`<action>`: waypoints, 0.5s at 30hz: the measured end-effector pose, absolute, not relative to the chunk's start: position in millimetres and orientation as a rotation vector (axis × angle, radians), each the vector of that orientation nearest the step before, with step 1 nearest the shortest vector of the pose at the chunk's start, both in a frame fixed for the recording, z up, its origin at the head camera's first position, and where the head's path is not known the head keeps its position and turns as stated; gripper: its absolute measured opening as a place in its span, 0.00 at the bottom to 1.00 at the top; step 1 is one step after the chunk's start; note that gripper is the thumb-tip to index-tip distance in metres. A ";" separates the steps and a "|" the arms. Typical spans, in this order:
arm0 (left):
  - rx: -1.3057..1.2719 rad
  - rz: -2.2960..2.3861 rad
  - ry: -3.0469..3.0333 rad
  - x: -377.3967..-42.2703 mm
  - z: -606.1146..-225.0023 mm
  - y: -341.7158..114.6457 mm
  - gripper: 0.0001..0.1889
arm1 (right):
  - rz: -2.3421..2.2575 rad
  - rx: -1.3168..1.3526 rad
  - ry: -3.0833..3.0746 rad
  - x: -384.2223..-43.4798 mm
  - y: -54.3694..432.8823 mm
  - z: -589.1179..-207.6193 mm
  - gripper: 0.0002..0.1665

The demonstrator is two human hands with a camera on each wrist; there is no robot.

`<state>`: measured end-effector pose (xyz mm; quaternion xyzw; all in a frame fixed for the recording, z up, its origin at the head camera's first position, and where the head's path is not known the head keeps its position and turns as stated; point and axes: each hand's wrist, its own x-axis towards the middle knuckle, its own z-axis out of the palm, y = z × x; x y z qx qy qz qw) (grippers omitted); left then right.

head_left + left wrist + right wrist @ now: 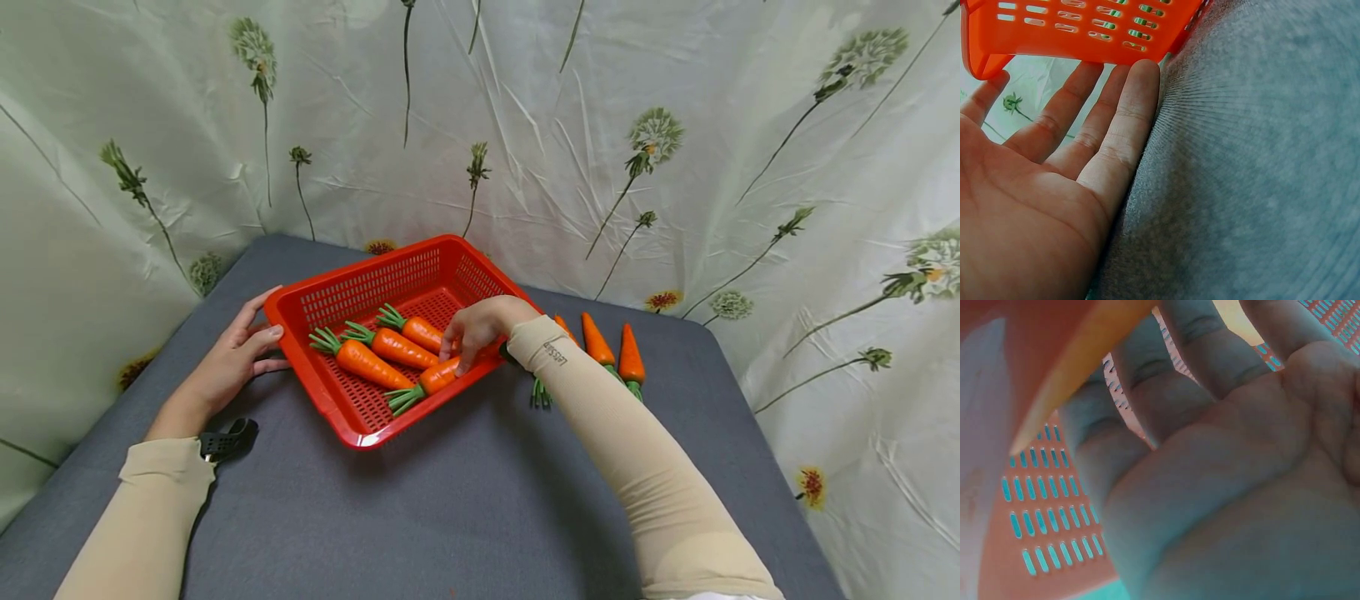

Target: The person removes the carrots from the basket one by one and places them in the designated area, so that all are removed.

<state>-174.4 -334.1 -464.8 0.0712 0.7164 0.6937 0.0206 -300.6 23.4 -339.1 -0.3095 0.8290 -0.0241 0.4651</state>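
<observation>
A red perforated plastic basket [322, 406] holds several orange carrots with green tops. My right hand [477, 327] reaches into its right side and grips a carrot [439, 377], the one nearest the front wall; its tip is hidden by the hand. Beside it lie another carrot [371, 364], a middle carrot [403, 347] and a rear carrot [422, 332]. At the basket's left corner, my left hand [234, 364] touches the rim and outer wall. In the left wrist view, the left fingers [1119, 137] stretch nearly straight against the basket wall [1079, 31].
To the right of the basket, more carrots lie on the grey cloth-covered table [420, 517], among them an upright-pointing carrot [597, 340] and an outer carrot [632, 357]. The right forearm partly covers this group. A flower-printed curtain [525, 125] hangs behind the table.
</observation>
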 end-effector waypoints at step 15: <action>0.236 2.197 2.175 -173.6 -465.8 -334.6 0.36 | -0.025 -0.737 2.057 -295.0 24.4 -328.7 0.27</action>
